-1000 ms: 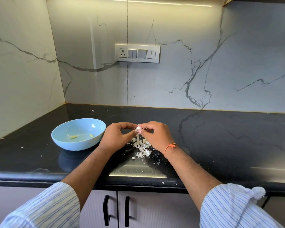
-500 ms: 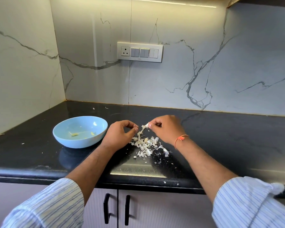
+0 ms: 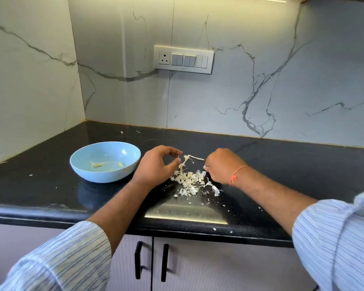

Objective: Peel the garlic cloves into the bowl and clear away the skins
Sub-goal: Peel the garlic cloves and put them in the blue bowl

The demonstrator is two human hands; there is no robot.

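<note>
Near the front edge of the black counter (image 3: pixel 282 164) we see a pile of garlic skins (image 3: pixel 189 180) between our two hands. Our left hand (image 3: pixel 156 166) curls loosely above the pile's left side, thumb and fingers apart; a long strip of skin (image 3: pixel 186 161) runs beside the fingertips, its long axis slanting up and rightward. Our right hand (image 3: pixel 223 166) pinches something small and white; what it is, we cannot tell. Left of the pile sits the blue bowl (image 3: pixel 80 162), holding a few pale pieces.
</note>
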